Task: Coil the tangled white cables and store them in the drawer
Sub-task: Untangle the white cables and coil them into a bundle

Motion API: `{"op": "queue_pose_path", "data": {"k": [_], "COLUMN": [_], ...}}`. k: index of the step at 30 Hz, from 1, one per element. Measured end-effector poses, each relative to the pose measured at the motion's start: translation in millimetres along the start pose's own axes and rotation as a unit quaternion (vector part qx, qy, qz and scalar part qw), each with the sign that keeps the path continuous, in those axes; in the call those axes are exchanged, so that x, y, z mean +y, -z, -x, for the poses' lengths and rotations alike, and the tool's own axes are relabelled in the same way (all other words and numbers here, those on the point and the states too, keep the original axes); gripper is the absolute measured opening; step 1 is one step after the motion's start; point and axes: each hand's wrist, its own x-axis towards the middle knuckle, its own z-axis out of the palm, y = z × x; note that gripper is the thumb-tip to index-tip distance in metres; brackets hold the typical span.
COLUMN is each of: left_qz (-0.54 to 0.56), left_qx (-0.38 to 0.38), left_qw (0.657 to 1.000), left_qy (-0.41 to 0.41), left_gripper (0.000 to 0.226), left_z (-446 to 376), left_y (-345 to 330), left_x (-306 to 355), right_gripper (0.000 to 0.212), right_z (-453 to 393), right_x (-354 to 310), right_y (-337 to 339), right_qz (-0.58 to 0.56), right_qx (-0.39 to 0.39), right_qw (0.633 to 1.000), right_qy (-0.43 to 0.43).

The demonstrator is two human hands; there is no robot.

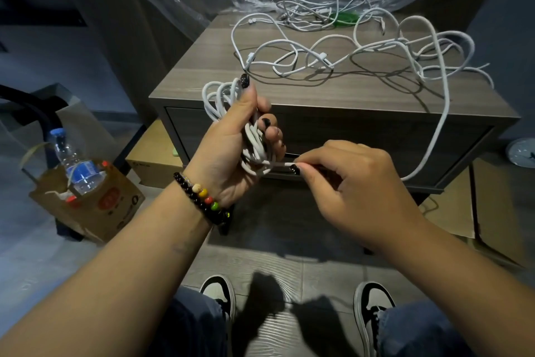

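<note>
White coiled cable (223,101) sits gripped in the left hand (231,136); right hand (347,180) apparently pinches its end.

Left of the grip, a bottle (75,165) upright in a paper bag (95,206); beyond, a cardboard box (153,159); far right, a clock (522,152).

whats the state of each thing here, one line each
left hand: grips the coiled white cable
right hand: pinches that cable's end
loose white cables: tangled on the grey wooden nightstand
nightstand drawer: closed
clear plastic water bottle: upright in the brown paper bag, capped
</note>
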Motion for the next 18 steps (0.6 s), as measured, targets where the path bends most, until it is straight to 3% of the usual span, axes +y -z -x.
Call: {"op": "queue_pose_path", "data": {"k": [7,14,18], "left_qz": [0.005,-0.018,-0.024], "left_qx": [0.044,0.057,0.075], "left_qw": [0.999,0.998,0.996], "left_qy": [-0.011,-0.026,-0.028], "left_gripper": [0.028,0.023,0.025], "left_z": [-1,1,3], "left_y": [-1,-5,-6], "left_x": [0,3,10], "right_gripper": [0.029,0.030,0.018], "right_z": [0,-5,-11], "right_x": [-1,9,23], "right_y": [-1,7,22], "right_qz": [0.016,0.086,0.092], "right_qx": [-0.022,-0.096,-0.119], "right_qw": [0.999,0.991,0.988], "right_qy": [0.016,0.038,0.033]}}
